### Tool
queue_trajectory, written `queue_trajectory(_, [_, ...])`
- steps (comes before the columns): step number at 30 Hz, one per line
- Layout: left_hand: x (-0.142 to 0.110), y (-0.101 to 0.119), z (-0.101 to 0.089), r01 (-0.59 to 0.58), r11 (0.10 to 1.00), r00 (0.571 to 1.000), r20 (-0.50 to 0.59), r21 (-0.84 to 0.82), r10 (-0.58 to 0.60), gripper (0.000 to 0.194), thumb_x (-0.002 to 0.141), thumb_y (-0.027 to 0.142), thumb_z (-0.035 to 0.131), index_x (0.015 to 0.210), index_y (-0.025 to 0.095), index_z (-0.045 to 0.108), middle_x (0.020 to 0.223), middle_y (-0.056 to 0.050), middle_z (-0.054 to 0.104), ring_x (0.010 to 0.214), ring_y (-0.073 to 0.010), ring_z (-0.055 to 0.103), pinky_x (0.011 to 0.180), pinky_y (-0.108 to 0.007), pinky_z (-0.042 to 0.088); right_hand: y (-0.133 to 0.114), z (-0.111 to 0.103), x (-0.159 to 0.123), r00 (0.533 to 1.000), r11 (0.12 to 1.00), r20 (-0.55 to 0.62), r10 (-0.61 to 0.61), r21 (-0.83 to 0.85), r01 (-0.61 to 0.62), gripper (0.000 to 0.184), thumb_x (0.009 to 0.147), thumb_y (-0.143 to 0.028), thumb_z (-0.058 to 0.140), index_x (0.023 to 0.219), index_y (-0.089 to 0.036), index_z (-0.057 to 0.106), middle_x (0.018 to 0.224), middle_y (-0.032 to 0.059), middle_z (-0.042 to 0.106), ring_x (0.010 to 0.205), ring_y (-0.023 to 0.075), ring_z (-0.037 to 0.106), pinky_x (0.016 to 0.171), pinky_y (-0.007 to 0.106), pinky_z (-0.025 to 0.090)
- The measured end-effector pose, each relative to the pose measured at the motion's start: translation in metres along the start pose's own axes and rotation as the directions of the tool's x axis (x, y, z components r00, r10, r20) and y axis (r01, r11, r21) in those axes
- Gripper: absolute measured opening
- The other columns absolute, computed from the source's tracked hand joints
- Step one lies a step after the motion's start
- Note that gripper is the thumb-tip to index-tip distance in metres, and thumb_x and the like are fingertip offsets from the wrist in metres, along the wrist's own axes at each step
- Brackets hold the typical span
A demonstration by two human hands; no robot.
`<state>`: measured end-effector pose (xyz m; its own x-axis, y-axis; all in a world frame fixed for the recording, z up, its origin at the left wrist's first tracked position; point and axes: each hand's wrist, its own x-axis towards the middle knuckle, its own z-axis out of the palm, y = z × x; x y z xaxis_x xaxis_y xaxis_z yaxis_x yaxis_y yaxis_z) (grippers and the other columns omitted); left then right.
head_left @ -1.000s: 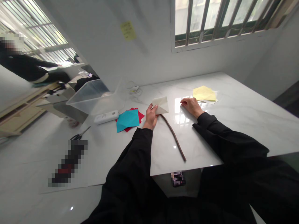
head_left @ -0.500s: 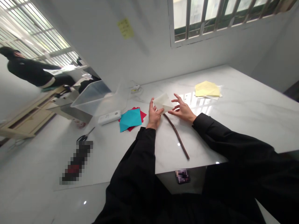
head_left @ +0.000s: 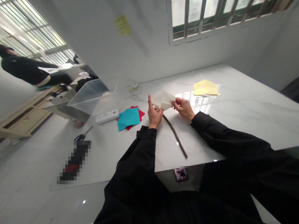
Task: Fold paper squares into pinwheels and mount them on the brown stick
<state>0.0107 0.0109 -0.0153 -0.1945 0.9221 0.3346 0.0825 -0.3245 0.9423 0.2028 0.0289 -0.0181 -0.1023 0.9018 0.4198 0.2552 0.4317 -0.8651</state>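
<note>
A folded cream sheet of paper is held up just above the white marble table, between both hands. My left hand pinches its left edge, forefinger pointing up. My right hand grips its right corner with closed fingers. A thin brown stick lies on the table below the paper, running toward the near edge.
Teal and red paper sheets lie left of my hands, beside a white remote-like device and a clear plastic bin. Yellow sheets lie at the back right. Scissors rest at the left. Another person works at the far left.
My right hand left the tabletop near the yellow sheets, came over to the cream paper and closed on its right corner. The paper has been lifted slightly.
</note>
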Motion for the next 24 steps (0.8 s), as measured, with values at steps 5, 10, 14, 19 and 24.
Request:
queue_trajectory(5, [0.010,-0.006,-0.006,-0.033,0.999,0.980,-0.199,-0.040,0.025,0.068,0.073,0.007,0.078,0.138,0.022,0.068,0.147,-0.011,0.066,0.146,-0.0300,0.055,0.123,-0.038,0.046,0.000,0.001,0.001,0.996,0.992,0.023,0.081,0.092,-0.082,0.064,0.089,-0.085,0.060,0.084,-0.021,0.068,0.067,0.0031,0.064,0.063,0.0194,0.065,0.059,0.031,0.056])
queue_trajectory(10, [0.018,-0.016,-0.007,0.122,0.991,0.964,-0.233,-0.047,-0.130,0.035,0.080,0.035,0.085,0.107,0.016,0.072,0.098,-0.010,0.075,0.098,-0.0283,0.074,0.086,-0.037,0.064,0.001,0.003,0.001,0.991,0.964,0.039,0.127,0.231,-0.133,0.061,0.077,-0.080,0.077,0.089,-0.021,0.064,0.080,0.0037,0.069,0.063,0.0169,0.067,0.054,0.029,0.055])
queue_trajectory(14, [0.016,-0.015,-0.005,0.132,0.986,0.967,-0.206,-0.104,-0.152,0.048,0.080,0.037,0.086,0.120,0.019,0.066,0.101,-0.007,0.073,0.084,-0.0203,0.071,0.071,-0.030,0.063,0.000,0.001,0.002,0.984,0.949,-0.003,0.179,0.266,-0.172,0.062,0.070,-0.063,0.088,0.108,-0.023,0.059,0.088,0.0025,0.073,0.066,0.0178,0.070,0.051,0.027,0.053])
queue_trajectory(19, [0.014,-0.013,-0.007,0.114,0.984,0.967,-0.213,-0.135,-0.141,0.072,0.076,0.019,0.084,0.141,0.025,0.054,0.110,-0.007,0.070,0.097,-0.0197,0.072,0.080,-0.029,0.062,0.002,0.003,0.002,0.982,0.936,0.039,0.184,0.297,-0.187,0.067,0.070,-0.053,0.088,0.118,-0.023,0.053,0.079,0.0000,0.074,0.066,0.0193,0.070,0.057,0.030,0.057])
queue_trajectory(24, [0.016,-0.011,-0.010,0.068,0.994,0.975,-0.207,-0.084,-0.084,0.027,0.073,0.016,0.082,0.093,0.020,0.065,0.112,-0.008,0.071,0.107,-0.0205,0.070,0.085,-0.027,0.060,0.004,0.007,0.003,0.968,0.898,0.042,0.248,0.365,-0.246,0.066,0.069,-0.054,0.087,0.111,-0.025,0.047,0.077,-0.0005,0.075,0.067,0.0191,0.070,0.064,0.034,0.060])
